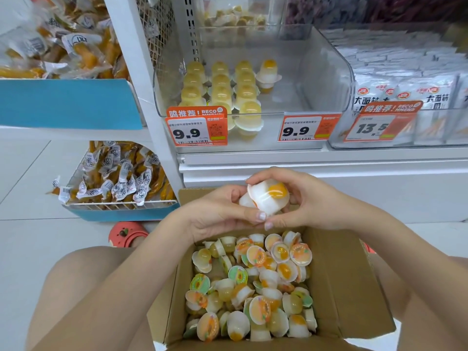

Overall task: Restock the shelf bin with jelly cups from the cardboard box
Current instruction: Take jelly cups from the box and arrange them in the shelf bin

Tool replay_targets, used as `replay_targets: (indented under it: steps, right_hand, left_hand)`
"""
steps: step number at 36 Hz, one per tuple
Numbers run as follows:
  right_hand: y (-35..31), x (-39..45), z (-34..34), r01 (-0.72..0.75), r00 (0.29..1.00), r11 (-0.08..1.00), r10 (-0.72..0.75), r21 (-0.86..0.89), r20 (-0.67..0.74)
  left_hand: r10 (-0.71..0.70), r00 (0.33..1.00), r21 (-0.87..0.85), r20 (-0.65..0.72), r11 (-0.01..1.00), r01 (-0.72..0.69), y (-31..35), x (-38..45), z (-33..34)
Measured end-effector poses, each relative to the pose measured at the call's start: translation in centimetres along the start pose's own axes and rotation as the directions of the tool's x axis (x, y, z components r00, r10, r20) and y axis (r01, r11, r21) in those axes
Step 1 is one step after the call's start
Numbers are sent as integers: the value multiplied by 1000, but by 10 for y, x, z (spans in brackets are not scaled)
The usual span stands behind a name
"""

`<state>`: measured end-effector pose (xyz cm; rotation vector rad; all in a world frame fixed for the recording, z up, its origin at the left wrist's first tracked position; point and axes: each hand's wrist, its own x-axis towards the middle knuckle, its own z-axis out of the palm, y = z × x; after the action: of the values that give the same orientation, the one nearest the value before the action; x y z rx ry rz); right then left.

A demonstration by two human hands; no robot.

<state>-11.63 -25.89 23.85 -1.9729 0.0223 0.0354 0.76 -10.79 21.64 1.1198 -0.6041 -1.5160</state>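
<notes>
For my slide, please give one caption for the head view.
Both hands hold jelly cups above the cardboard box, below the partly filled shelf bin.

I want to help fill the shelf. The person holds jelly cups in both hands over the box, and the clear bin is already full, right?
Not full. The head view shows the clear bin with its right half bare.

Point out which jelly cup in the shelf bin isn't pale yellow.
The jelly cup at the back right of the shelf bin: white with an orange top; the rest are yellow.
</notes>
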Motion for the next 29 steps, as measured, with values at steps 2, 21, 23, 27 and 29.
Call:
replay_targets:
  steps: [2, 21, 23, 27, 29]
  right_hand:
    - [-1, 0, -2, 2, 1000, 1000, -2, -10, -23]
    - [-6, 2, -5, 5, 1000, 991, -8, -134, -22]
    - [-9, 2, -9, 4, 998, 992, -11, -124, -57]
    - [-32, 1, -37, 47, 956, 995, -70, -89, -283]
    - [-49, 7, -58, 76, 884, 994, -106, -84, -456]
  left_hand:
    - [9, 1000, -104, 27, 995, -6, -1, 1, 0]
    - [-21, 1000, -123, 22, 992, 24, 3, 1, -2]
    - [-13, 1000, -119, 11, 993, 14, 6, 1, -2]
    - [66, 985, 140, -158, 989, -44, 30, -7, -16]
    - [168, 922, 382, -350, 924, -24, 42, -10, -23]
